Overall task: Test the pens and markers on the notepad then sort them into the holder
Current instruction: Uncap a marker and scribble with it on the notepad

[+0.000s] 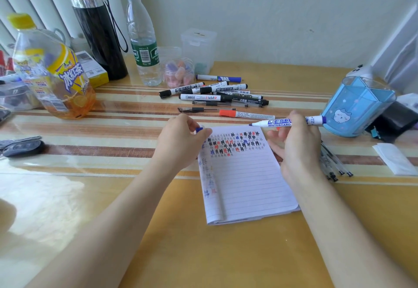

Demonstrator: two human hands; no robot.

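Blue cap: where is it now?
Head view, centre: the blue cap is pinched in the left hand over the top-left corner of the notepad, left of the marker tip.

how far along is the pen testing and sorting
Done: rows of test marks fill the top of the notepad. In hand: the right hand holds an uncapped blue marker, and the left hand pinches a blue cap. Left: the pile of markers beyond the pad lies unsorted, and no pen shows in the holder.

The scene is brightly lit by daylight from the left. Strong glare is thrown across the table (pixel 45 192) toward its near left corner. Shadows are soft. Straight lines are bowed near the picture's edges.
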